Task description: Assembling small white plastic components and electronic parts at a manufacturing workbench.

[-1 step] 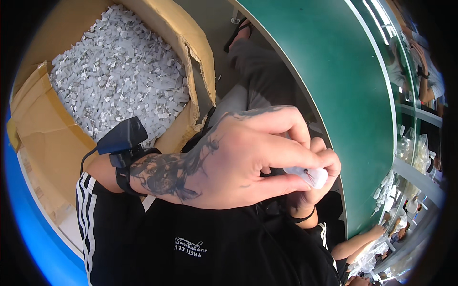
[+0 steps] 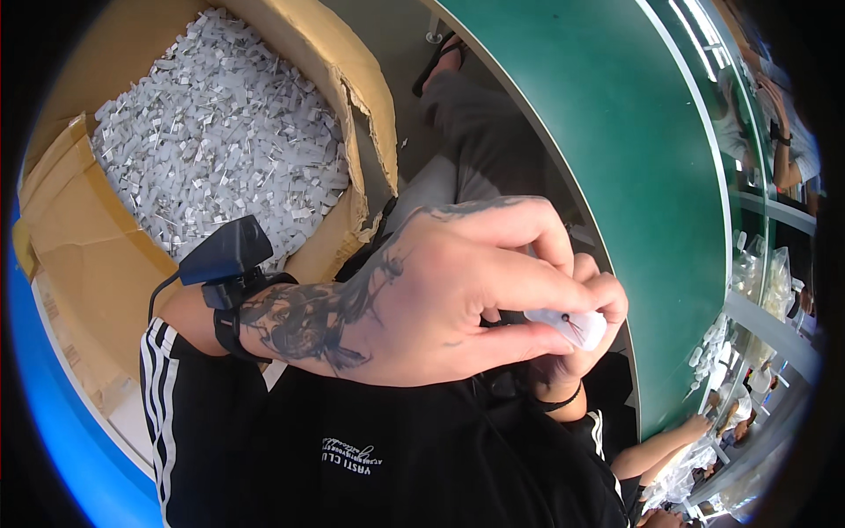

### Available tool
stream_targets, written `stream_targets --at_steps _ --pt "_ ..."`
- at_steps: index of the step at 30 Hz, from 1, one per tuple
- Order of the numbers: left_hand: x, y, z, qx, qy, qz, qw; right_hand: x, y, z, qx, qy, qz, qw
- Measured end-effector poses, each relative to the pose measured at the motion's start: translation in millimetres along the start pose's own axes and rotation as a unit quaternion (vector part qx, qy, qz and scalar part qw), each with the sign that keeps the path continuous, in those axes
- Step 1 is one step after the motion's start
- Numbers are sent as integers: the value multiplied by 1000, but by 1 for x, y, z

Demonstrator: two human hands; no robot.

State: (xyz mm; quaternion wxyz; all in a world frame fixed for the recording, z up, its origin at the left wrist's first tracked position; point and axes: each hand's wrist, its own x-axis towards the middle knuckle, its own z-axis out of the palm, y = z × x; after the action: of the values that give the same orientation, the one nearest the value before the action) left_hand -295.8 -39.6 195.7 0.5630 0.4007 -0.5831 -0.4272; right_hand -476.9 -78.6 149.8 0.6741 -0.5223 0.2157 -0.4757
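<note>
A small white piece [image 2: 587,331] with thin dark strands on its face is held in front of my chest. The tattooed left hand [image 2: 475,290] pinches it between thumb and index finger, its other fingers curled. Behind it, my right hand [image 2: 609,297] has its fingers bent round the far end of the same piece; most of that hand is hidden by the left one. To the left of my left forearm, an open cardboard box [image 2: 88,242] holds a large heap of small white plastic pieces with metal pins [image 2: 220,141].
A green table [image 2: 634,132] with a pale rim curves along the right. Loose white pieces [image 2: 709,348] and clear plastic bags [image 2: 775,282] lie at its far right. Another person's arm [image 2: 660,451] reaches in at the lower right. A black device [image 2: 227,251] is strapped to my left wrist.
</note>
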Motion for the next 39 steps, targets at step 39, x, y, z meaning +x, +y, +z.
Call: stream_targets --at_steps 39 --pt "-146 -181 -393 597 307 -358 650 206 -103 -449 -51 186 257 947"
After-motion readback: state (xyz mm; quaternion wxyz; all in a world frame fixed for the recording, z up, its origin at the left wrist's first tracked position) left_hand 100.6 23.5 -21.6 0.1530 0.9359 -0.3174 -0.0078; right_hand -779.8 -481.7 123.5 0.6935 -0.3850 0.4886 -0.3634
